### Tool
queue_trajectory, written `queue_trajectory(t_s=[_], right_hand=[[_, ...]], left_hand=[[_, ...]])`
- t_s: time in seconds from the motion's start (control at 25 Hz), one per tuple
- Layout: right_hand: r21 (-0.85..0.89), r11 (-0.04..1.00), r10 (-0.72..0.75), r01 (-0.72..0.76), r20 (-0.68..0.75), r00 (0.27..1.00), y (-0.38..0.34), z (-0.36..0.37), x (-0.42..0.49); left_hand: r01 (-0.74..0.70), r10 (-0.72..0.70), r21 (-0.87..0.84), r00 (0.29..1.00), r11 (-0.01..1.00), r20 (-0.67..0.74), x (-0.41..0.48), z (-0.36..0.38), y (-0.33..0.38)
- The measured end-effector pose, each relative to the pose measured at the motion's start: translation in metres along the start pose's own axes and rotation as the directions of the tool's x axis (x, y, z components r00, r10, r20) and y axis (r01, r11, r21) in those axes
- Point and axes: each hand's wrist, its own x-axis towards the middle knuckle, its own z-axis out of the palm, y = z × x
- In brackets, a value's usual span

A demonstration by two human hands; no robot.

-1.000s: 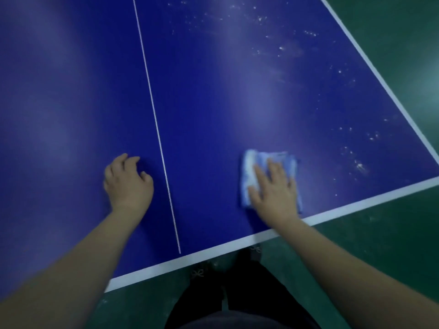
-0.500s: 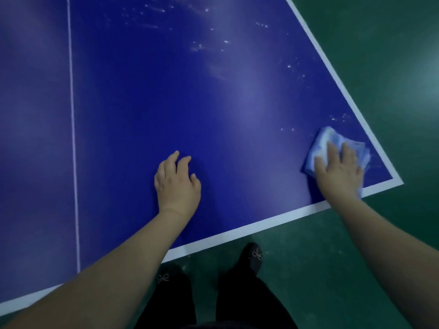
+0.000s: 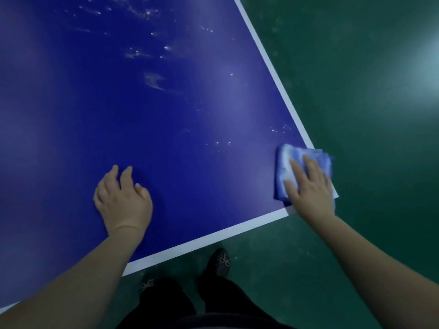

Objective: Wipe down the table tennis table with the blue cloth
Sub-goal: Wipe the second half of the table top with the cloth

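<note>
Left hand (image 3: 123, 198), right hand (image 3: 310, 186), palms down

Your right hand (image 3: 308, 188) pressed the blue cloth (image 3: 288, 155) flat on the near right corner of the table tennis table (image 3: 166, 115). Your left hand (image 3: 123, 200) rested on its surface, fingers loosely bent. Pale specks (image 3: 142, 53), perhaps dust, dotted the far part.

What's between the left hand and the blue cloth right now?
Head view: only bare tabletop between the left hand and the blue cloth; a few pale specks sit just beyond that stretch.
</note>
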Motion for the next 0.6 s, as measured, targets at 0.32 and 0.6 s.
queue_trajectory(t_s=[0.32, 0.6], right_hand=[[-0.054, 0.823, -0.567, 0.566, -0.001, 0.824, -0.075, 0.031, -0.044], [0.072, 0.949, 0.310, -0.308, -0.019, 0.951, -0.028, 0.012, -0.006]], left_hand=[[0.007, -0.007, -0.007, 1.000, 1.000, -0.025, 0.000, 0.002, 0.000], [0.017, -0.017, -0.006, 1.000, 1.000, -0.009, 0.000, 0.000, 0.001]])
